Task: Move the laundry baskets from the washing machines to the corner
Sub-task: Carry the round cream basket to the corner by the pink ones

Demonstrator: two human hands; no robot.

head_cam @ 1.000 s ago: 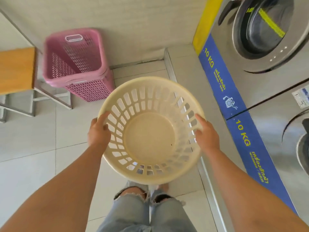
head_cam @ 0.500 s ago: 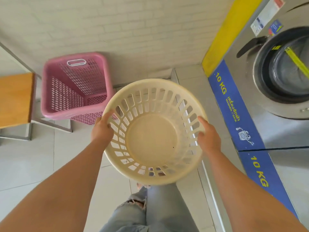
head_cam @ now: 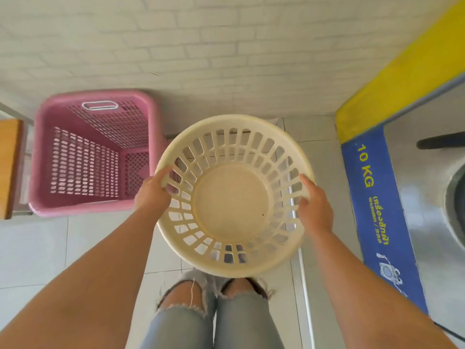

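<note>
Pale floor tiles point(head_cam: 45, 248) fill the bottom of the view, and nearest the camera stand the person's two legs in ripped grey jeans point(head_cam: 216, 321). Just above them both forearms reach forward and carry a round cream laundry basket point(head_cam: 232, 207) clear of the floor. The left hand point(head_cam: 151, 195) is clenched on the basket's left rim, fingers hooked through the slots; the right hand point(head_cam: 315, 206) grips the right rim the same way. The basket is empty, its solid base plain to see, and its far edge hangs over the strip of floor at the foot of the wall.

Just beyond and to the left, a pink rectangular laundry basket point(head_cam: 40, 157) sits on the floor against the white brick wall point(head_cam: 226, 46), also empty. It looks already parked at the corner, so that part of the job seems done. Beside it, at the left edge, shows the end of a wooden worktop point(head_cam: 10, 167).

To the right runs the washing machine point(head_cam: 415, 172) front, with a blue "10 KG" panel point(head_cam: 377, 210) and a yellow band point(head_cam: 402, 76) above it.

The cream basket appears close to its place, next to the pink one. What remains is to set it down there; whether more baskets wait by the machines cannot be told from this view.
</note>
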